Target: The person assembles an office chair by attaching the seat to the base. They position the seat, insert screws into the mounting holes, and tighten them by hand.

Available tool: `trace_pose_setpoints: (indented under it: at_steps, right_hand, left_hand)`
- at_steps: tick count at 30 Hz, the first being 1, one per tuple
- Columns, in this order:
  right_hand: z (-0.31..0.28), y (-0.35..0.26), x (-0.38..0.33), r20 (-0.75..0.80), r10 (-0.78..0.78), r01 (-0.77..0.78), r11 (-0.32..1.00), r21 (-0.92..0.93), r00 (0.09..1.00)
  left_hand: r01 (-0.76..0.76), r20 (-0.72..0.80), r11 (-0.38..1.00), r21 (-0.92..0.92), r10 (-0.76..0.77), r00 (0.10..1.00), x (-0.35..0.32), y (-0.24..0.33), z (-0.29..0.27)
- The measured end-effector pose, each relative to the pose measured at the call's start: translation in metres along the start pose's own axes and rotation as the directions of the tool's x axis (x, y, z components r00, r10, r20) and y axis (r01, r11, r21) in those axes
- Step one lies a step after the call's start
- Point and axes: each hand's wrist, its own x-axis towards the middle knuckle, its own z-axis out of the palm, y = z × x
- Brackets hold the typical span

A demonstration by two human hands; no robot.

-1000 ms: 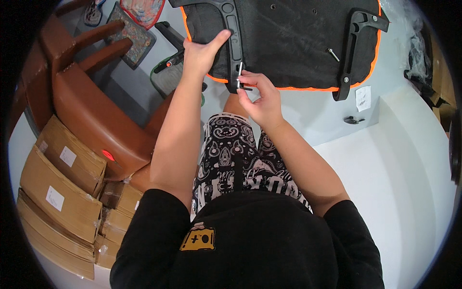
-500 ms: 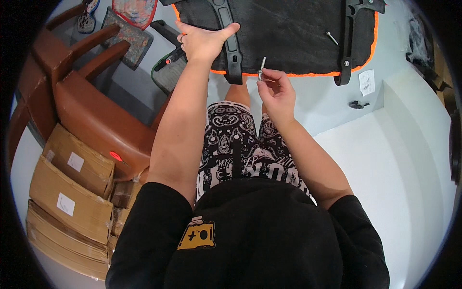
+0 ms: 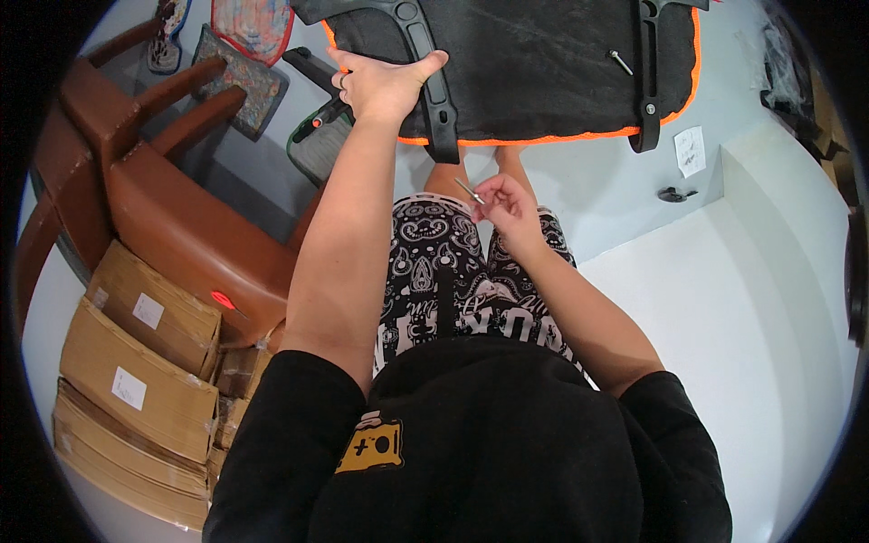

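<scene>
A black fabric seat panel with orange edging is at the top, its underside facing me. Two black plastic armrest brackets, a left bracket and a right bracket, cross it. My left hand is closed around the left bracket and panel edge, thumb across the bracket; some fingertips are hidden. Below the panel's near edge, over my knees, my right hand pinches a thin silver bolt, tilted. Another silver bolt lies on the fabric beside the right bracket, which has a bolt head in its lower end.
Brown chair or sofa frames stand at left, above stacked cardboard boxes. Another black armrest part and a grey panel lie beyond my left forearm. A paper sheet and small black part are at right.
My right hand has drawn the bolt back toward me, away from the panel's near edge, and the bolt has tipped from nearly upright to slanting. My left hand keeps its hold.
</scene>
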Motion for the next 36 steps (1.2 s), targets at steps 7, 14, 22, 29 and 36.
trace_pose_setpoints:
  at_steps: [7, 14, 22, 29, 36]
  right_hand:
    - [-0.001, -0.024, 0.003, -0.086, -0.075, 0.055, 0.974, -0.218, 0.993]
    - [0.022, -0.018, 0.013, -0.113, -0.171, 0.149, 0.973, -0.175, 0.979]
    - [0.019, -0.013, 0.003, -0.145, -0.231, 0.217, 0.970, -0.111, 0.962]
    - [0.021, -0.034, -0.008, -0.159, -0.157, 0.157, 0.988, -0.015, 0.975]
    - [0.007, -0.040, -0.017, -0.196, -0.177, 0.172, 0.984, -0.040, 0.965]
  left_hand:
    - [-0.005, -0.004, 1.000, 0.025, 0.005, 1.000, 0.001, -0.001, 0.000]
    - [0.029, 0.043, 0.999, 0.032, -0.030, 0.999, 0.003, 0.003, 0.002]
    - [0.032, 0.004, 0.999, -0.004, -0.032, 0.999, 0.000, 0.013, 0.000]
    - [0.133, 0.009, 0.991, 0.002, -0.133, 0.991, 0.016, 0.025, -0.009]
    - [0.153, -0.061, 0.988, 0.026, -0.151, 0.987, 0.002, 0.032, -0.019]
